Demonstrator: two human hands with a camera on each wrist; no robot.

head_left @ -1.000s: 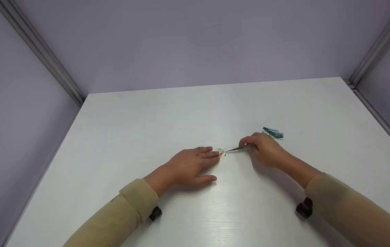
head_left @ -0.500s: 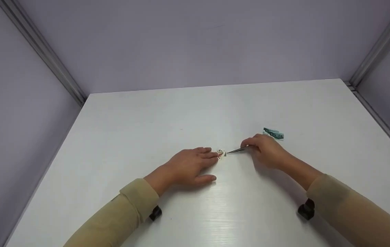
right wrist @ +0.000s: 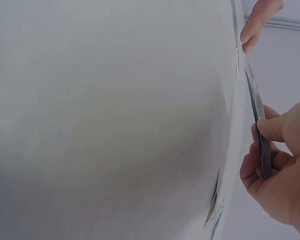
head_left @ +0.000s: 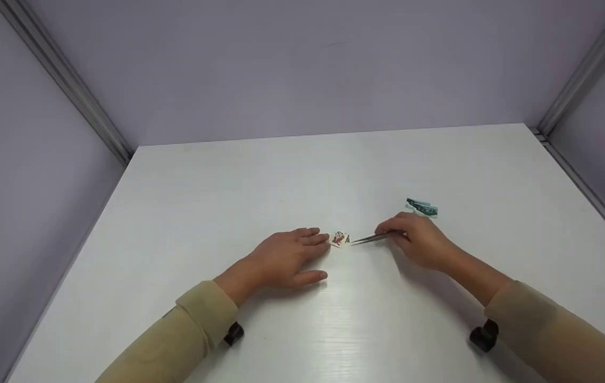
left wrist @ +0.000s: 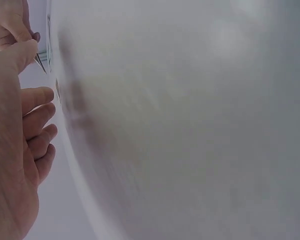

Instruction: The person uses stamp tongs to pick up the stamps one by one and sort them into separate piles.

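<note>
A small white stamp with a red picture [head_left: 339,238] lies flat on the white table [head_left: 217,181]. My left hand [head_left: 286,258] rests palm down on the table, its straight fingertips [head_left: 319,240] just left of the stamp, apart from it. My right hand [head_left: 419,236] pinches metal tweezers [head_left: 370,238] whose tips point at the stamp's right edge; contact is not clear. In the right wrist view the tweezers [right wrist: 258,120] run between thumb and fingers. In the left wrist view my left hand [left wrist: 20,150] lies flat with its fingers straight.
A green stamp [head_left: 422,207] lies on the table just behind my right hand, also seen edge-on as the green stamp [right wrist: 214,210] in the right wrist view. Lilac walls with metal corner rails [head_left: 63,80] close in the table on three sides.
My left hand has slid a little left, off the red stamp, which now lies fully uncovered. My right hand with the tweezers has drawn slightly right and toward me.
</note>
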